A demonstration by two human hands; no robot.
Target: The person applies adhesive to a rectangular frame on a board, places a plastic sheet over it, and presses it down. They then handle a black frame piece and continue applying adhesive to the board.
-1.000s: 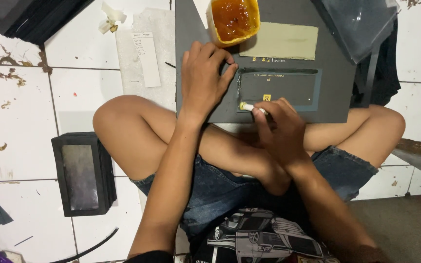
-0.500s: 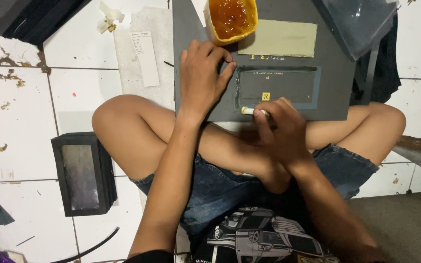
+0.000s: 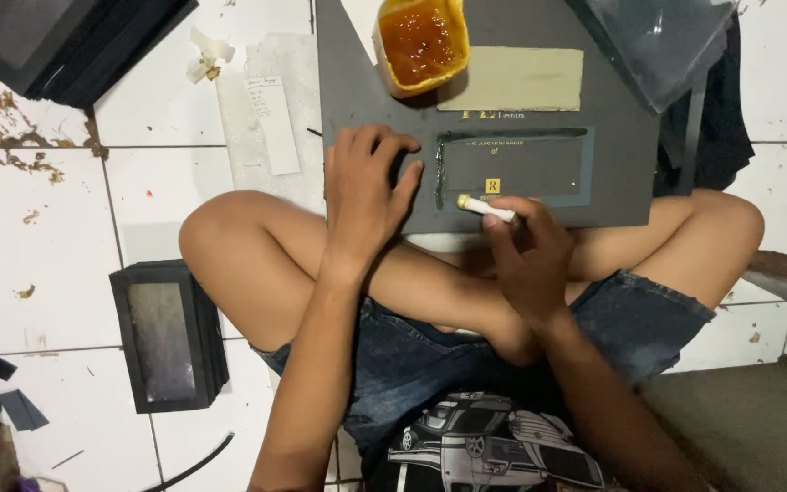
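Note:
I sit cross-legged on a white tiled floor with a dark grey board [image 3: 612,182] resting across my knees. My left hand [image 3: 366,196] lies flat on the board's left part, fingers spread, pressing it down. My right hand [image 3: 526,260] grips a small white stick applicator [image 3: 486,209] whose tip touches the lower left corner of a dark rectangular panel [image 3: 512,169] stuck on the board. A pale green rectangle [image 3: 512,80] lies above that panel. A yellow tub of amber glue [image 3: 421,41] sits on the board's top edge.
A black frame with a grey pane [image 3: 168,333] lies on the floor by my left knee. A stack of black boards [image 3: 66,41] fills the top left corner. White paper strips [image 3: 270,118] lie beside the board. A clear plastic sheet [image 3: 667,41] overlaps the top right.
My right hand has drawn back toward me and turned the applicator, so its tip now points left at the panel's lower left corner. My left hand stays pressed on the board.

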